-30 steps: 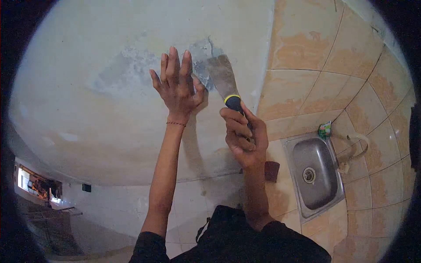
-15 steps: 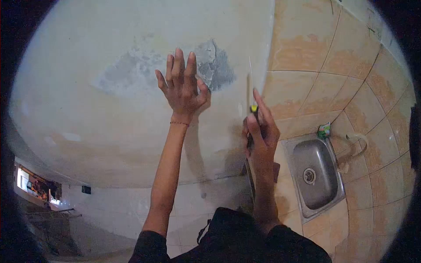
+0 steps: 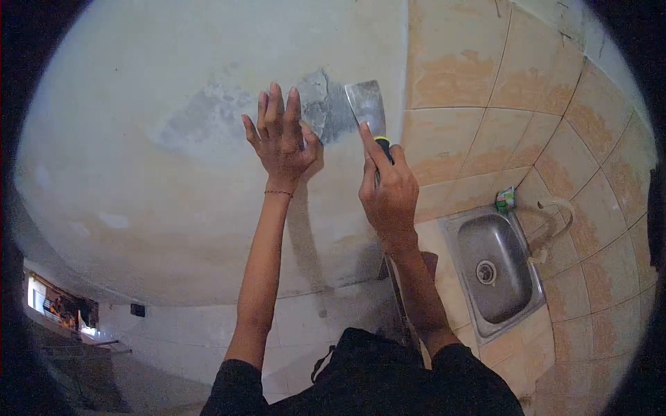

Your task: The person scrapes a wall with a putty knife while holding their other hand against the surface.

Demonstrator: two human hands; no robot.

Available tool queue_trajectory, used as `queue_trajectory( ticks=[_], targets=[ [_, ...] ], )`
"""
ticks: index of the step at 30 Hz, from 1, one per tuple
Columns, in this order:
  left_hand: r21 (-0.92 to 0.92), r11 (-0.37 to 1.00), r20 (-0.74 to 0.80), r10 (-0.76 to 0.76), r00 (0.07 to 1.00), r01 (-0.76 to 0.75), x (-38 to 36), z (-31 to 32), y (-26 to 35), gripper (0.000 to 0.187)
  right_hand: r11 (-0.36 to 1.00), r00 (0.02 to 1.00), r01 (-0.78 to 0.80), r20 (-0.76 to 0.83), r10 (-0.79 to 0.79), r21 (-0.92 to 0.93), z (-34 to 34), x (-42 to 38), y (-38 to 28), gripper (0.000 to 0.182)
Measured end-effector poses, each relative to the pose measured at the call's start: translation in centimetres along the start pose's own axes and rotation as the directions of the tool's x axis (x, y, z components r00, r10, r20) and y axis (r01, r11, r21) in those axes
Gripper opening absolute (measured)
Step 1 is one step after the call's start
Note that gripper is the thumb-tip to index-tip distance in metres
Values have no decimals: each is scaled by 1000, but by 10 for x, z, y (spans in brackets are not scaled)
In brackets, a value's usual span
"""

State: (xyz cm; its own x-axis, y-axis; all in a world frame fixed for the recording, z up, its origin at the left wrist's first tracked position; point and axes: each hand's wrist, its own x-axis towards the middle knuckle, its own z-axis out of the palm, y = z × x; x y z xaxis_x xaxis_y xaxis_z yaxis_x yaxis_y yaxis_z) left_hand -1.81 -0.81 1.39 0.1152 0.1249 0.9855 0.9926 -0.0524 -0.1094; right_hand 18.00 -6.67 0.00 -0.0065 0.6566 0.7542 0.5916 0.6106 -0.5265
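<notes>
My left hand [image 3: 283, 144] lies against the pale painted wall [image 3: 208, 229] with its fingers spread, holding nothing. It overlaps a grey patch [image 3: 201, 118] where the paint is worn away. Just right of its fingers, a flake of peeling paint [image 3: 316, 97] borders bare, streaked grey plaster [image 3: 338, 114]. My right hand [image 3: 390, 191] grips a putty knife [image 3: 368, 104] by its dark handle with a yellow band. One finger stretches along the metal blade. The blade's broad face is toward me, its left edge close beside the bare plaster.
Orange-and-cream tiles [image 3: 451, 83] cover the adjoining wall on the right. Below them a steel sink [image 3: 489, 270] is set in a tiled counter, with a curved faucet [image 3: 565, 211] and a small green packet [image 3: 506, 200] at its back edge. A window [image 3: 38, 291] shows at far left.
My right hand has moved left and up, and the putty knife has turned from edge-on to show its flat blade near the bare patch. My left hand stays on the wall.
</notes>
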Motion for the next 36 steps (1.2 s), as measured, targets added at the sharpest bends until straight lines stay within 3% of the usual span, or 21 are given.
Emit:
queue_trajectory(
  ticks=[9, 12, 13, 15, 18, 21, 23, 27, 29, 33, 36],
  targets=[
    [57, 998, 19, 1, 1000, -2, -1, 1, 0, 61, 994, 999, 44, -6, -43, 97, 2, 5, 4, 57],
    [40, 999, -24, 16, 1000, -15, 0, 3, -2, 61, 962, 989, 136, 20, -145, 236, -3, -19, 24, 57],
    [37, 999, -31, 19, 999, -18, -1, 4, -2, 61, 929, 992, 54, 88, -92, 367, -2, -31, 30, 58],
    [32, 999, -38, 19, 999, -18, -1, 5, -2, 61, 801, 968, -140, 252, -15, 582, -2, -55, 37, 60],
    [33, 999, -34, 18, 999, -17, -3, 4, -1, 61, 331, 836, -549, 511, 201, 768, -6, -73, 31, 62],
    [39, 999, -44, 28, 999, -26, -1, 7, -3, 61, 2, 800, -568, 552, 235, 823, 10, -92, 42, 64],
    [34, 999, -44, 24, 999, -23, -1, 5, -1, 62, -207, 759, -594, 627, 174, 777, 13, -97, 48, 62],
    [26, 999, -64, 36, 997, -34, 0, 6, -1, 62, -592, 747, -553, 664, -41, 586, 13, -83, 43, 57],
    [42, 999, -65, 34, 997, -32, -1, 7, -2, 62, -790, 735, -495, 659, -160, 361, 15, -73, 43, 45],
    [39, 999, -49, 27, 998, -25, -1, 7, -3, 62, -907, 759, -421, 555, -340, 19, 30, -59, 51, 33],
    [26, 999, -50, 26, 998, -24, -1, 7, -2, 61, -931, 766, -363, 558, -319, -34, 23, -54, 40, 32]
  ],
)
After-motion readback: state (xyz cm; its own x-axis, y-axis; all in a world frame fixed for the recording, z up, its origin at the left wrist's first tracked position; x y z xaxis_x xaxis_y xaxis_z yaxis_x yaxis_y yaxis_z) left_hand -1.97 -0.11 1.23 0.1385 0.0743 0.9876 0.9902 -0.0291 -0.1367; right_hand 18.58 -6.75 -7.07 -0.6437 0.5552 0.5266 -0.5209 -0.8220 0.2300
